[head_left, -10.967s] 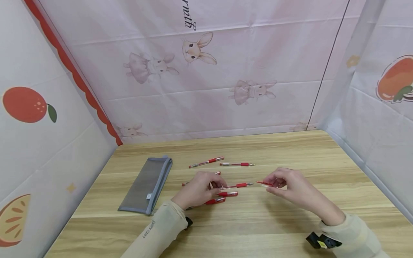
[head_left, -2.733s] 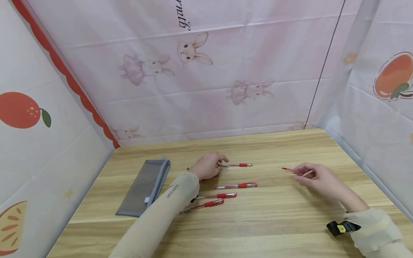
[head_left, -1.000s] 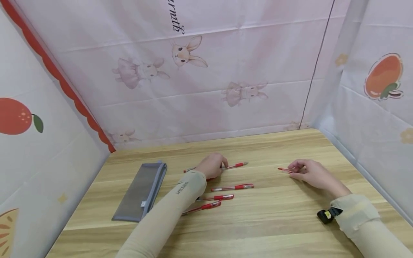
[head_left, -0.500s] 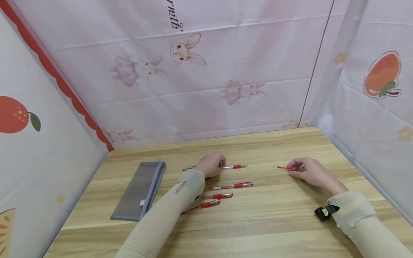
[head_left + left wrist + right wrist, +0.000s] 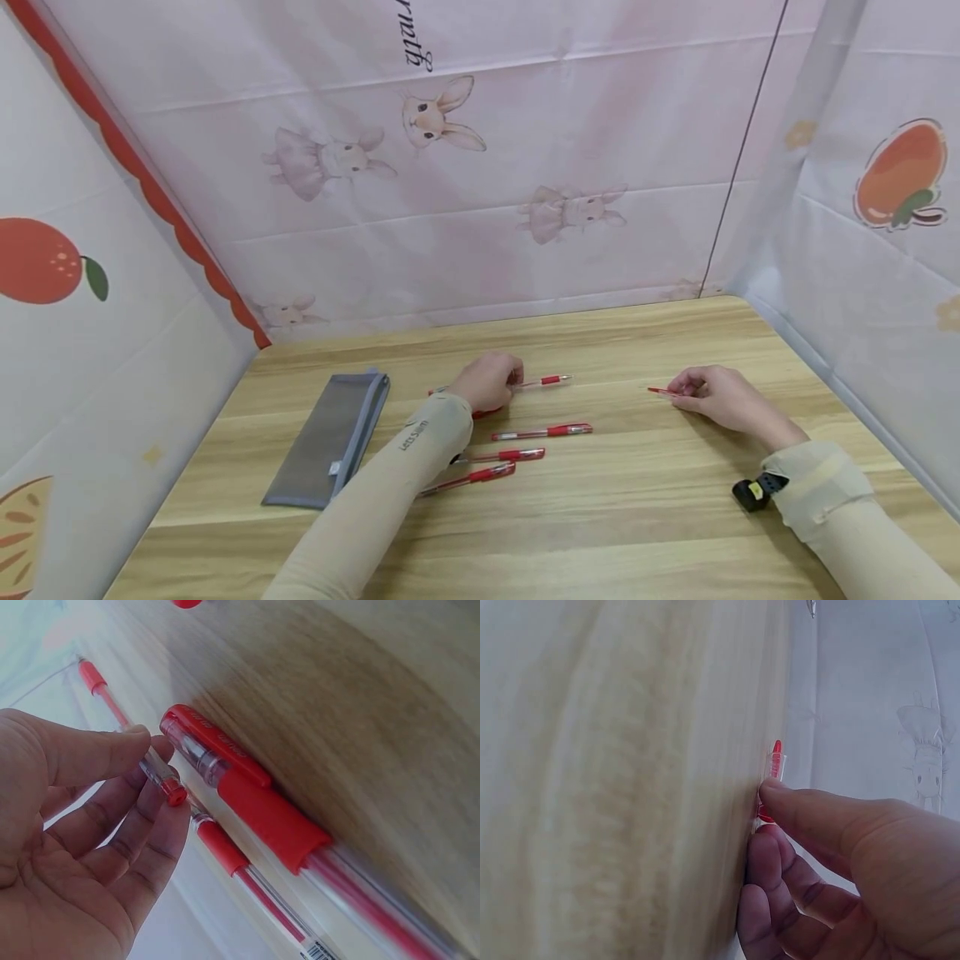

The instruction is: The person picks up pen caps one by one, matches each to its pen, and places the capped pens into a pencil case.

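The worktop (image 5: 637, 525) carries all items. A grey pouch (image 5: 315, 446) lies flat near its left edge, well apart from both grips. Your left hand (image 5: 483, 382) is toward the far edge; your right hand (image 5: 716, 400) is nearer the right edge. Both are in a narrow pinch. Your left hand pinches an uncapped pen (image 5: 551, 380) toward its rear end. The pen's long axis runs roughly parallel to the far edge, bare tip toward the right edge. Three capped pens (image 5: 542, 432) lie on the near-edge side of that axis, outside its line. Check clearance at your left fingertips: another capped pen (image 5: 274, 823) lies just beside them, with one more pen (image 5: 221, 846) past it. Your right hand pinches a small red cap (image 5: 662, 391), off the bare tip, apart from it and slightly nearer the near edge. Which way the cap's mouth faces, you cannot tell.
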A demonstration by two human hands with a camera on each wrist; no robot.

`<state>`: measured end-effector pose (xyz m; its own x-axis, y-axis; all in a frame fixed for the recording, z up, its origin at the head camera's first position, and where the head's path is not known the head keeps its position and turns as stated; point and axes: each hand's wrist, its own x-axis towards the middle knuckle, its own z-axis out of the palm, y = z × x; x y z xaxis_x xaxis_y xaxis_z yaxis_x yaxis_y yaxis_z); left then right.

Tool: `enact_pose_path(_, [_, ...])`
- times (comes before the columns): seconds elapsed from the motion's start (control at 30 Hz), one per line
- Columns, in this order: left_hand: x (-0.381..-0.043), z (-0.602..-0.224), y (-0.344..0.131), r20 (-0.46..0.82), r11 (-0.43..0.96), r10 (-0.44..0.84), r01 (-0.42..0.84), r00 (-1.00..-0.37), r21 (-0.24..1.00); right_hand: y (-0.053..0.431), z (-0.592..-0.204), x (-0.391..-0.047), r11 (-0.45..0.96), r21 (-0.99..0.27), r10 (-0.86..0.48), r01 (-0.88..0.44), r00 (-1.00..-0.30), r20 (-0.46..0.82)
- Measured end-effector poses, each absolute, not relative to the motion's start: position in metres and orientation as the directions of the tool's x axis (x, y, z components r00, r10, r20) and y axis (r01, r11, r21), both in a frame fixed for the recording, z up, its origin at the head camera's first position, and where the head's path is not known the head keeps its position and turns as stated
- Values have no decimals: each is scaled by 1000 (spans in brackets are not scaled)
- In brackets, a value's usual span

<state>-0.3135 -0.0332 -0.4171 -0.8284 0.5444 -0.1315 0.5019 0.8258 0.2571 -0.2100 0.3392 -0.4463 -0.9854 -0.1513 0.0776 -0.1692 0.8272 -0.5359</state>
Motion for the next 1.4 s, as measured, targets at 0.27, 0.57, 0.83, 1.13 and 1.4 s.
enact_pose_path(0.27, [-311, -413, -36, -143, 822, 544, 491, -827, 287, 338, -446, -211, 830, -529, -163, -178, -984, 75])
enact_pose_path(0.57, [-305, -407, -38, -150, 812, 549, 481, -823, 332, 338, -446, -211, 829, -531, -162, -178, -984, 77])
enact_pose_path(0.83, [-298, -404, -42, -102, 769, 603, 544, -791, 335, 334, -444, -208, 821, -540, -157, -185, -983, 98])
enact_pose_path(1.13, [-285, -400, -46, -56, 729, 637, 576, -769, 371, 315, -435, -203, 785, -588, -165, -197, -980, 108])
enact_pose_path(1.4, [-273, -395, -42, -59, 710, 654, 586, -754, 391, 294, -425, -197, 740, -647, -164, -185, -982, 93])
